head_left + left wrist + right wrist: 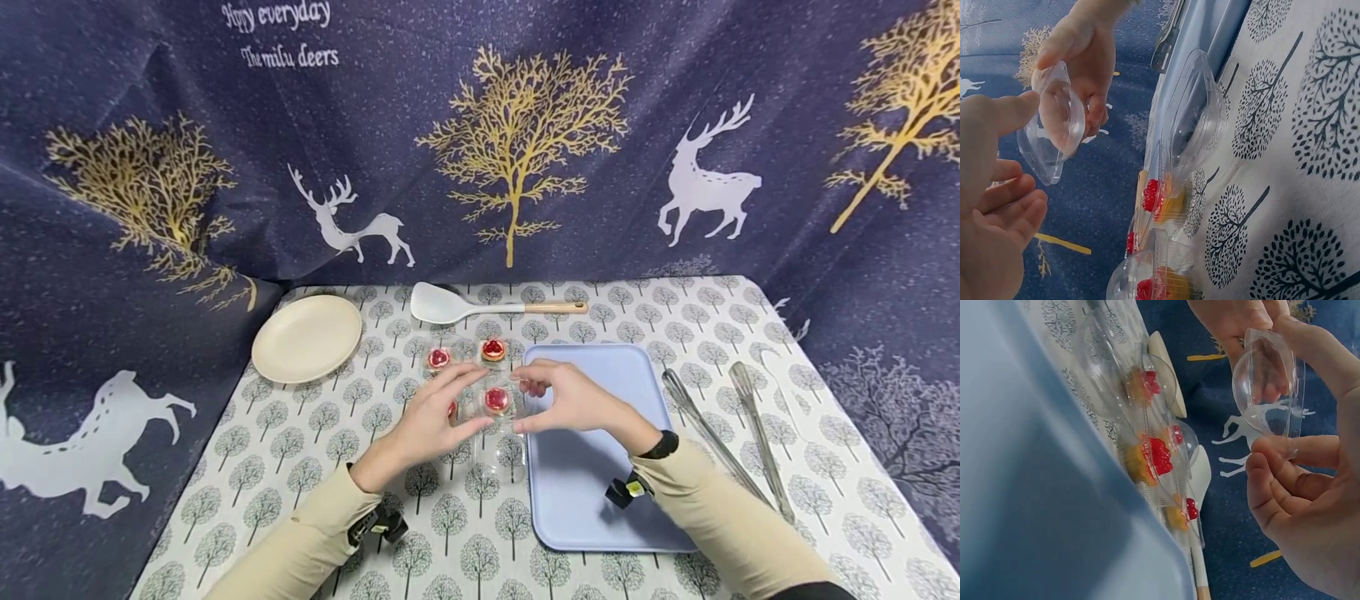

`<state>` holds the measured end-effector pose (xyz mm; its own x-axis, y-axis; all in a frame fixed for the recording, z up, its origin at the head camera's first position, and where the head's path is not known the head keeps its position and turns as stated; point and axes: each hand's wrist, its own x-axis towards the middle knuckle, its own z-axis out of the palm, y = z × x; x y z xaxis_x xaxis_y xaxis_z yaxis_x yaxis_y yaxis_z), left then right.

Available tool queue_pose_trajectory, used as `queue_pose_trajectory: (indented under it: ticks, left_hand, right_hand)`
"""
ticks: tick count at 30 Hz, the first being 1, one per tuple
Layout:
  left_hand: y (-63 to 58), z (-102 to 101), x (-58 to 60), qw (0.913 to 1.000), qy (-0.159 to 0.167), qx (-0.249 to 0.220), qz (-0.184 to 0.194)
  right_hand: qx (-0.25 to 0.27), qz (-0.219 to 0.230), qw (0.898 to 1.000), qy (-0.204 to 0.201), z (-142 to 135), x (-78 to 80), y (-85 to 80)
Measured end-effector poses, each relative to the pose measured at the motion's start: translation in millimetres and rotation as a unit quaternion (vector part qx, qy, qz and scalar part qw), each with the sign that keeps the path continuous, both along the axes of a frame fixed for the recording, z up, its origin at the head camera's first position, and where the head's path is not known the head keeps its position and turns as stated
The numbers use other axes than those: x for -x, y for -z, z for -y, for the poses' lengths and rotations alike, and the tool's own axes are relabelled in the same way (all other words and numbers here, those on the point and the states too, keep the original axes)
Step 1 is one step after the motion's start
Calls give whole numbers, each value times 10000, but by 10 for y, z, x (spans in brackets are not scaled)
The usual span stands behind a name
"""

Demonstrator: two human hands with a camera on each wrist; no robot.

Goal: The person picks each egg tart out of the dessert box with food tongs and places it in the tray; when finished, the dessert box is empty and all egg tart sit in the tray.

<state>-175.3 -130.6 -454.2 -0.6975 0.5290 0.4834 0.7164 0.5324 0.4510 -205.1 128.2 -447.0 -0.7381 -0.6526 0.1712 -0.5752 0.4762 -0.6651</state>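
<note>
A small clear plastic lid (pixel 1249 394) with a domed middle is held up between my two hands. My right hand (pixel 573 402) pinches its edge, with a finger at the top corner and others at the bottom in the right wrist view. From the other side, my left hand (pixel 426 423) grips the rim with thumb and fingertips. Below on the table are several small red-topped tarts (pixel 492 349) in clear plastic cups; one tart (pixel 497 401) shows between the hands. Nearest me lies a clear plastic container (pixel 498 457) with no tart in it.
A light blue tray (pixel 581 517) lies right of the cups, under my right forearm. At the back are a cream plate (pixel 307 337) and a white spatula (pixel 438 304) with a wooden handle. A whisk (pixel 708 429) and metal tongs (pixel 761 442) lie at the right.
</note>
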Motion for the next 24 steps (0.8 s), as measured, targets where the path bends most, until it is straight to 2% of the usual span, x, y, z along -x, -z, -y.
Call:
queue_pose_trajectory:
  ticks: [8, 15, 20, 24]
  left_hand:
    - [-27, 26, -88, 9957, -133, 541, 745]
    - [-34, 71, -173, 9876, -31, 796, 1354]
    - [-41, 77, -205, 9832, 128, 963, 1544]
    - [-32, 87, -228, 9813, 204, 1136, 1538]
  right_hand:
    - [-214, -334, 9992, 31, 1, -159, 3]
    - [-278, -496, 9983, -136, 15, -284, 10]
    - [-302, -850, 9956, -247, 19, -359, 44]
    - [-207, -1095, 9932, -326, 27, -422, 72]
